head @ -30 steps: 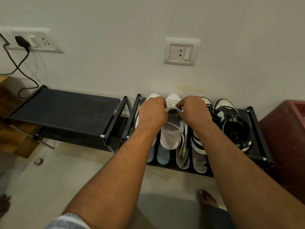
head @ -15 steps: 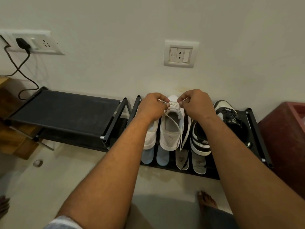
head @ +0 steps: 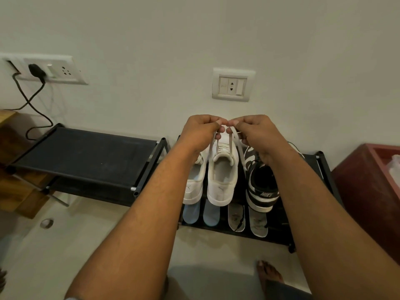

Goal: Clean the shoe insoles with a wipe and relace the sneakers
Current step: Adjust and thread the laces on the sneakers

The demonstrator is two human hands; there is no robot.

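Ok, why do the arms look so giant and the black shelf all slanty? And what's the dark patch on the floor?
Head view: the wide-angle lens stretches nearby things, so the forearms swell and the left black shoe rack slants. Head view: the dark patch is a soft shadow on the floor, probably the person's own. Head view: dim light, no glare.

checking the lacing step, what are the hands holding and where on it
Left hand and right hand each pinch one strand of the lace between thumb and fingertips, drawn up taut above the tongue of the sneaker.
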